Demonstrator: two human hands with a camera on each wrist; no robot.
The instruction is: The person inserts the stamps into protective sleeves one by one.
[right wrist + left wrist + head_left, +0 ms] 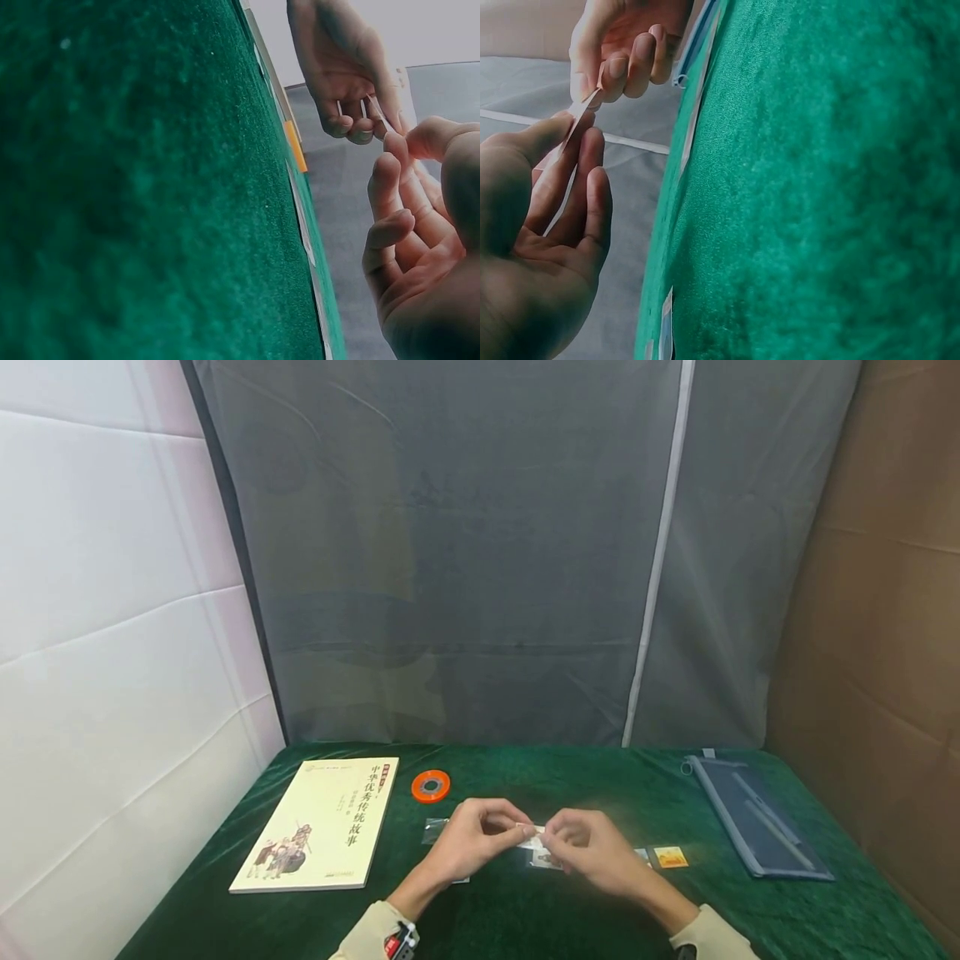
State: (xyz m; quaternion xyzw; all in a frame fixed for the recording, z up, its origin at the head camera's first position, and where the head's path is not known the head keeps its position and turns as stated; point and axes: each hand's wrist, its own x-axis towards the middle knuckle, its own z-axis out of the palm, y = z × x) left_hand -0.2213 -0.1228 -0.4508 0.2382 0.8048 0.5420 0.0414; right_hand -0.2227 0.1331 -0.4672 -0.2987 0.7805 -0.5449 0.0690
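A small, thin, white paper-like piece (pixel 532 841) is stretched between both hands above the green cloth. My left hand (pixel 474 833) pinches one end between thumb and fingers. At the opposite end, my right hand (pixel 592 847) pinches it with thumb and forefinger. The left wrist view shows the piece (pixel 576 129) nearly edge-on, its lower part running into the left palm. Below the hands lies a small picture card (pixel 544 860), partly covered by the right hand. Just right of that hand is an orange-and-yellow picture piece (pixel 671 857) with a dark edge.
A cream book (pixel 318 827) lies on the left of the green cloth (pixel 517 927). Near its top right corner is an orange ring-shaped roll (pixel 431 787). A clear sleeve (pixel 432 830) pokes out beside the left hand. Far right sits a dark zip pouch (pixel 759 818) holding pens.
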